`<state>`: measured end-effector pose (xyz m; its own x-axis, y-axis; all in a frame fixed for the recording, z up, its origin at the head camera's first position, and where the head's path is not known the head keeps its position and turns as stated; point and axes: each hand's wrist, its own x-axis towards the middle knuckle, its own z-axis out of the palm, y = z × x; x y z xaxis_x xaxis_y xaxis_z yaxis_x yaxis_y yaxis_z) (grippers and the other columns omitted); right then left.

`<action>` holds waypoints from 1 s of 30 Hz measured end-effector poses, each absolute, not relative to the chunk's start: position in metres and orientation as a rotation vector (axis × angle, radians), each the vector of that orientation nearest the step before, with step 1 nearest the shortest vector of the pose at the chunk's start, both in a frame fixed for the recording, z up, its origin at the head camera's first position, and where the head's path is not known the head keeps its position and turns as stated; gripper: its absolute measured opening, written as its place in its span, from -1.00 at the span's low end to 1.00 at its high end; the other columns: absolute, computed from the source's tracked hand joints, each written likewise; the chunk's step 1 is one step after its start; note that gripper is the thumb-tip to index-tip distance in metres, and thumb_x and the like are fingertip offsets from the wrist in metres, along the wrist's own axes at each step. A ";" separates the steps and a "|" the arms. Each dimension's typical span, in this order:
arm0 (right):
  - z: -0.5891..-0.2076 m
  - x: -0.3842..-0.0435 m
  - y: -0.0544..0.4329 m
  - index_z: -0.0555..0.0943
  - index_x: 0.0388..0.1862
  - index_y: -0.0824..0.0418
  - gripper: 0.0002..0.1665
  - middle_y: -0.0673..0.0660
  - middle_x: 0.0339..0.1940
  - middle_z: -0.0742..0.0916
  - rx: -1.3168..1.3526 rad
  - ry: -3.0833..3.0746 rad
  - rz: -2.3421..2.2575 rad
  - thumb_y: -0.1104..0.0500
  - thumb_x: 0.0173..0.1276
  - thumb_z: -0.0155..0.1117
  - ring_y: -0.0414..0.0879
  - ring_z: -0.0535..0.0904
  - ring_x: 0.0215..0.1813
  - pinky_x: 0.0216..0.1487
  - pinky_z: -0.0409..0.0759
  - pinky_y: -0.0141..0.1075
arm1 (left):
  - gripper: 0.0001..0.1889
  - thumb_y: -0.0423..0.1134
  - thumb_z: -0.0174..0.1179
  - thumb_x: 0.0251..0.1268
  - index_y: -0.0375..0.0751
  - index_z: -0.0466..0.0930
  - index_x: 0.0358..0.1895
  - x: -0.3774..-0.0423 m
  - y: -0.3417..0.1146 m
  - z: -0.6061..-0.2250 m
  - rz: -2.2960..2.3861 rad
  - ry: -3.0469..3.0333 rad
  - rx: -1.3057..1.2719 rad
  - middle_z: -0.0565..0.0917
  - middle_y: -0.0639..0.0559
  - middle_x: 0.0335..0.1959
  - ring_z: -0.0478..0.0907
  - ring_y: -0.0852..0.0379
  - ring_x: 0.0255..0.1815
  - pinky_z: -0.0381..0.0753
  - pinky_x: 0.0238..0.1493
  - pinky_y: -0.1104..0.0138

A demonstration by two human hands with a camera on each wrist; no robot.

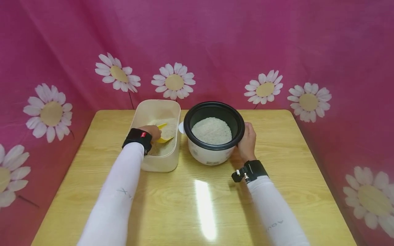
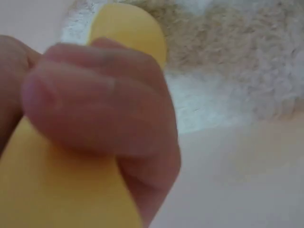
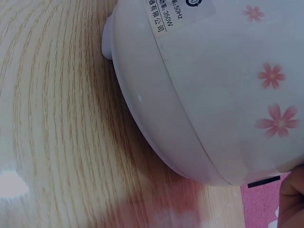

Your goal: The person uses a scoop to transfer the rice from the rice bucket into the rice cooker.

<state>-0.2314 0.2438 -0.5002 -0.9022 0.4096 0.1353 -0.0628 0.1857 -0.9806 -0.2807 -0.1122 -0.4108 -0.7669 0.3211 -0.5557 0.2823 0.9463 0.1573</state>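
My left hand is inside a translucent plastic bin and grips a yellow scoop. In the left wrist view the fingers wrap around the scoop's handle, and its far end lies against loose rice. To the right of the bin stands a white rice cooker with a black rim, lidless, with a mound of rice in it. My right hand holds the cooker's right side, where the handle is hidden. In the right wrist view red flowers and a label mark the cooker's wall.
A wooden table carries both containers near its back edge. The cooker's white left handle sits close to the bin's wall. Behind and beside the table hangs a pink curtain with large daisies.
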 end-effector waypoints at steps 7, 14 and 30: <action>-0.505 -0.228 0.245 0.54 -0.10 0.00 -0.61 -0.12 -0.27 0.58 -0.340 -2.103 1.776 -0.11 0.70 -0.21 -0.22 0.48 -0.14 -0.13 0.47 -0.46 | -0.43 -0.13 -0.29 0.69 -0.14 0.41 -0.63 -0.277 -0.119 -0.416 0.260 2.456 0.206 0.37 0.10 -0.67 0.29 0.18 -0.60 0.29 -0.40 0.40; -0.512 -0.223 0.238 0.55 -0.09 0.01 -0.59 -0.10 -0.25 0.57 -0.359 -2.114 1.791 -0.15 0.70 -0.19 -0.19 0.47 -0.11 -0.08 0.46 -0.43 | -0.55 -0.04 -0.26 0.70 -0.32 0.51 -0.16 -0.263 -0.128 -0.409 0.308 2.406 0.081 0.45 -0.01 -0.43 0.40 0.06 -0.33 0.35 -0.15 0.30; -0.500 -0.230 0.245 0.57 -0.15 -0.06 -0.64 -0.14 -0.28 0.60 -0.325 -2.065 1.787 -0.10 0.71 -0.17 -0.26 0.49 -0.17 -0.14 0.47 -0.47 | -0.51 0.05 -0.24 0.70 -0.32 0.49 0.10 -0.270 -0.124 -0.407 0.364 2.393 -0.014 0.46 -0.07 -0.32 0.44 0.02 -0.22 0.39 -0.18 0.29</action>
<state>-0.2301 0.2454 -0.5000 -0.8972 0.4191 0.1392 -0.0776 0.1607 -0.9839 -0.2700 -0.1237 -0.4070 -0.7513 0.0894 -0.6539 -0.1093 0.9603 0.2568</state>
